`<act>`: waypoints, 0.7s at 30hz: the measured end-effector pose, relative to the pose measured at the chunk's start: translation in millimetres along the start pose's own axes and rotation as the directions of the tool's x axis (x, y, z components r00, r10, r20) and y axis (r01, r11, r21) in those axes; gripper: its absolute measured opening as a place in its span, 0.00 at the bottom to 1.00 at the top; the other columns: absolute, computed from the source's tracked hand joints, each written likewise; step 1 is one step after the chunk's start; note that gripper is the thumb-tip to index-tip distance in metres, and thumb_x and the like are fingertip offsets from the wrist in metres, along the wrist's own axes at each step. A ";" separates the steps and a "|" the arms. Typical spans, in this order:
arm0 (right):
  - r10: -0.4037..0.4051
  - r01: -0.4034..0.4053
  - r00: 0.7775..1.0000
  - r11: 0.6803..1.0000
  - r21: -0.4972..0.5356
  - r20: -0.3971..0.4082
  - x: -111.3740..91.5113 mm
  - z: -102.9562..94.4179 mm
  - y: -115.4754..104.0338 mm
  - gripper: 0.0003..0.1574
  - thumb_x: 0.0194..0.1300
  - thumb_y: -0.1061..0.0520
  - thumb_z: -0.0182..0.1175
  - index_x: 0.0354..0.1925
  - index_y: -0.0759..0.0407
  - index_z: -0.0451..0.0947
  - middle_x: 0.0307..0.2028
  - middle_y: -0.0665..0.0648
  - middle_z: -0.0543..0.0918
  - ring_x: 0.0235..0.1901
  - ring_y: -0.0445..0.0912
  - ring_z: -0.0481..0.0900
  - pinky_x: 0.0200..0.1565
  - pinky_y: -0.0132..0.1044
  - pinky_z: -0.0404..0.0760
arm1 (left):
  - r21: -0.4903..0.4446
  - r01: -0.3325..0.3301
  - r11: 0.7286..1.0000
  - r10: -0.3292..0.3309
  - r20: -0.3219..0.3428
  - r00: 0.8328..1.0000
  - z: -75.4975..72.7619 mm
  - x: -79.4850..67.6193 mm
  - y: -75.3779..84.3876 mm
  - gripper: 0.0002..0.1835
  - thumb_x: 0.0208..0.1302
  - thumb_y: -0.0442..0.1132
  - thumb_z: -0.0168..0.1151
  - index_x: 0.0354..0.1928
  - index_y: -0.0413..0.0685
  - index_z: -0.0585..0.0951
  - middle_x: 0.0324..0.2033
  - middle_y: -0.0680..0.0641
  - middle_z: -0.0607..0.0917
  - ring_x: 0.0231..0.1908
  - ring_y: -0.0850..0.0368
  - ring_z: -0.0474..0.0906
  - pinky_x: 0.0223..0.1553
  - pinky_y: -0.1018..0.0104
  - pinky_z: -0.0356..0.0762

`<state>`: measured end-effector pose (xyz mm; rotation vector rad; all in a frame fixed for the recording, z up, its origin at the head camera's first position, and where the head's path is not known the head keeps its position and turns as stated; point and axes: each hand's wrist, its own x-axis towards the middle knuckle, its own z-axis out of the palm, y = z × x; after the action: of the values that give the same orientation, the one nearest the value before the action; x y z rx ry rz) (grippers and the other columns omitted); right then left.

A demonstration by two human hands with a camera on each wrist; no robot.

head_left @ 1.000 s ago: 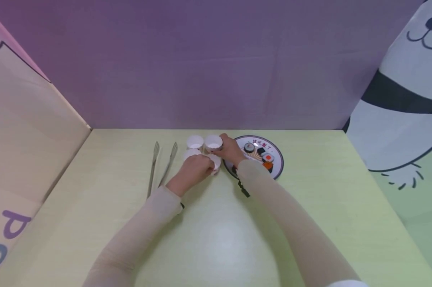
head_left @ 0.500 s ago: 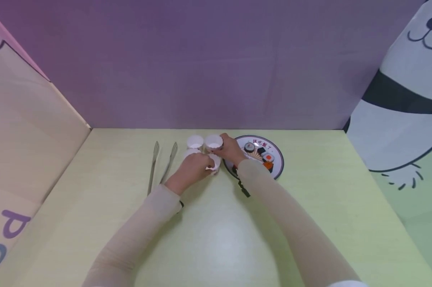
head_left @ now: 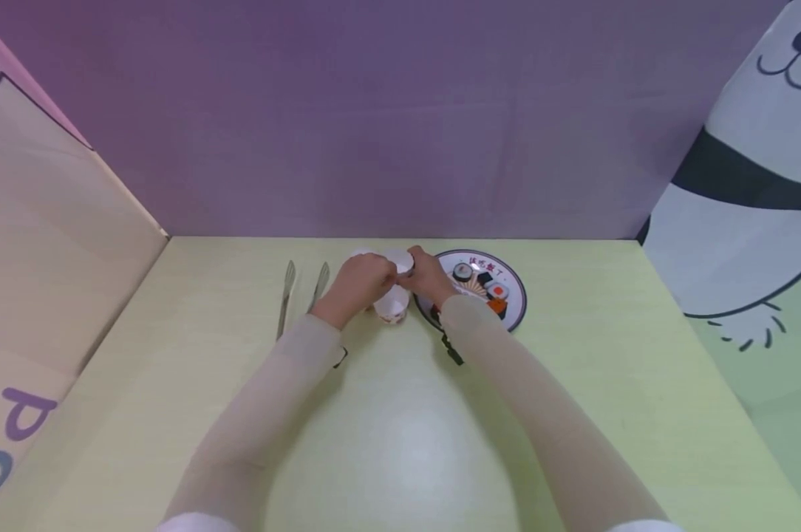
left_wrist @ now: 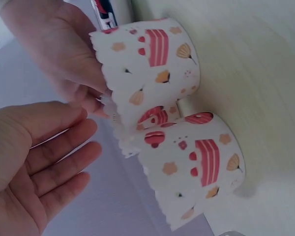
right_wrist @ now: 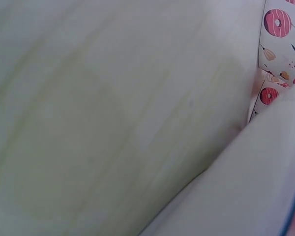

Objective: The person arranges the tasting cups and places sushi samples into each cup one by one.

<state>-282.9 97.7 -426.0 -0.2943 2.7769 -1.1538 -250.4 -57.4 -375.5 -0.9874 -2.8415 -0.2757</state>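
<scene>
Several white paper baking cups with scalloped rims stand close together at the back of the table. In the left wrist view, the front-right cup (left_wrist: 147, 69) and front-left cup (left_wrist: 194, 169) show pink cake prints. My right hand (head_left: 430, 277) pinches the side of the back-right cup (head_left: 402, 260), thumb in front. Over the left part of the group is my left hand (head_left: 360, 282), hiding most of the left cups. Its fingers (left_wrist: 64, 152) are relaxed and hold nothing in the left wrist view, close to the right hand (left_wrist: 64, 54).
A round plate (head_left: 483, 258) printed with sushi lies right of the cups, partly under the right forearm. Two long, slim metal utensils (head_left: 286, 295) lie to the left, their heads fork-like. A purple wall (head_left: 400, 133) rises behind the table's far edge.
My left hand has let go of the front-right cup's rim and moved back beside the back-right cup. The right hand keeps its place.
</scene>
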 end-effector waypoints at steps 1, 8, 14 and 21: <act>-0.002 0.002 1.000 1.000 -0.010 -0.002 0.8 0.1 0.7 0.35 0.58 0.61 0.65 0.60 0.69 0.63 0.51 0.65 0.78 0.49 0.55 0.76 0.52 0.43 0.74 | 0.007 0.007 1.000 -0.007 0.000 1.000 0.9 3.0 -0.3 0.05 0.61 0.35 0.62 0.34 0.44 0.86 0.30 0.47 0.86 0.31 0.52 0.81 0.35 0.59 0.78; -0.032 0.031 0.999 0.999 -0.039 -0.007 4.9 -0.9 3.5 0.34 0.57 0.61 0.65 0.59 0.69 0.64 0.52 0.66 0.78 0.52 0.56 0.75 0.54 0.43 0.73 | 0.044 0.070 0.997 -0.071 0.023 0.997 5.8 18.4 0.5 0.03 0.58 0.35 0.65 0.33 0.46 0.86 0.31 0.47 0.86 0.33 0.50 0.81 0.33 0.58 0.78; -0.053 0.053 0.998 0.998 -0.033 -0.014 5.7 -1.2 3.1 0.33 0.56 0.61 0.67 0.56 0.69 0.66 0.50 0.65 0.79 0.51 0.55 0.76 0.54 0.43 0.73 | 0.044 0.124 0.991 -0.126 0.060 0.990 8.8 27.5 -2.0 0.03 0.57 0.35 0.65 0.33 0.47 0.86 0.33 0.47 0.86 0.34 0.50 0.81 0.34 0.57 0.78; -0.053 0.053 0.999 0.998 -0.025 -0.009 5.4 -0.3 5.2 0.31 0.56 0.61 0.66 0.55 0.67 0.66 0.50 0.65 0.78 0.51 0.55 0.76 0.54 0.43 0.73 | 0.048 0.128 0.991 -0.132 0.094 0.987 15.6 34.9 -2.8 0.03 0.58 0.34 0.63 0.29 0.46 0.85 0.30 0.46 0.85 0.32 0.49 0.80 0.32 0.57 0.77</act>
<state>-288.9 100.3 -429.7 -0.3675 2.8098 -1.1364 -280.2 -35.3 -385.1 -0.8301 -2.9920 -0.1846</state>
